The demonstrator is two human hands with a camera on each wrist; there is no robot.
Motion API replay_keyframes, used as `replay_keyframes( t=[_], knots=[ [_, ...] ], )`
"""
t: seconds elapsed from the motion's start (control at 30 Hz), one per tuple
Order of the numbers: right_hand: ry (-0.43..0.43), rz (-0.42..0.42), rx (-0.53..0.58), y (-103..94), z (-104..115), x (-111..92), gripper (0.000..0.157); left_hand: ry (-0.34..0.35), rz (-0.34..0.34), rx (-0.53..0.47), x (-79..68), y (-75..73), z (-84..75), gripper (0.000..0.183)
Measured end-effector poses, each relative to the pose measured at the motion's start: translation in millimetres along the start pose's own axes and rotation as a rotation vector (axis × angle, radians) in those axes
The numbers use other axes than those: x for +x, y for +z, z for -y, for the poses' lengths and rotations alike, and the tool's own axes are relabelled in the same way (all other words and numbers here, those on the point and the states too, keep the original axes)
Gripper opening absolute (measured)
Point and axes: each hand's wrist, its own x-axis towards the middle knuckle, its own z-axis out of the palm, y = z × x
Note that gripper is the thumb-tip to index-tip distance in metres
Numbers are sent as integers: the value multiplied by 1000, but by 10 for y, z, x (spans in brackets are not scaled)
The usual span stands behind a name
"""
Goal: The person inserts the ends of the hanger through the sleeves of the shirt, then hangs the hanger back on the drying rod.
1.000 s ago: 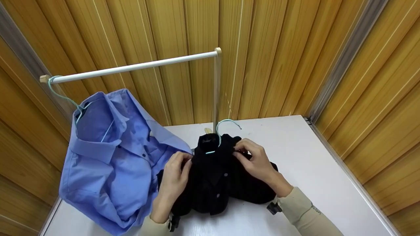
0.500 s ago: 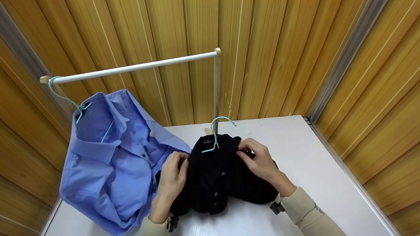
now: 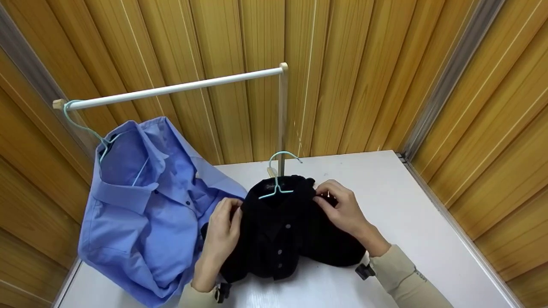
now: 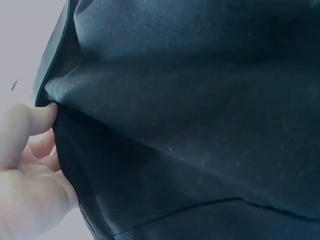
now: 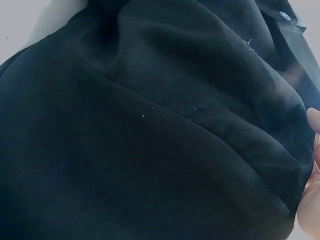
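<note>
A black button-up shirt (image 3: 274, 226) stands bunched on the white table, its collar opening facing up. Inside that opening sits a pale green wire hanger (image 3: 277, 188), its hook rising above the collar and its shoulders mostly hidden by cloth. My left hand (image 3: 220, 233) pinches the shirt at its left shoulder; in the left wrist view the thumb (image 4: 45, 117) presses on the black fabric's edge. On the other side my right hand (image 3: 342, 209) pinches the cloth at the right shoulder, near the collar. Only part of that hand shows in the right wrist view, at the fabric's edge.
At left, a blue shirt (image 3: 128, 231) hangs on another pale green hanger (image 3: 83, 125) from the white rail (image 3: 180, 87). The rack's upright post (image 3: 282, 119) rises just behind the black shirt. Wood-panelled walls (image 3: 364, 85) enclose the white table (image 3: 428, 239).
Both hands have moved slightly apart, spreading the black shirt's shoulders. The hanger's hook has shifted left and straightened up, and more of its wire neck and shoulders shows in the collar.
</note>
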Motion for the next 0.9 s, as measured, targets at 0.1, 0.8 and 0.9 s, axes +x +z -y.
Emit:
replay_keyframes(
  t=[0.1, 0.8, 0.9],
  knots=[
    [5, -1, -9, -10, -14, -15, 23, 6, 5, 8, -5, -7, 9, 12],
    [-5, -27, -2, -27, -38, -40, 22, -2, 110, -106, -13, -123, 22, 21],
    [0, -33, 0, -39, -38, -42, 22, -20, 146, -100, -28, -160, 37, 36]
  ],
)
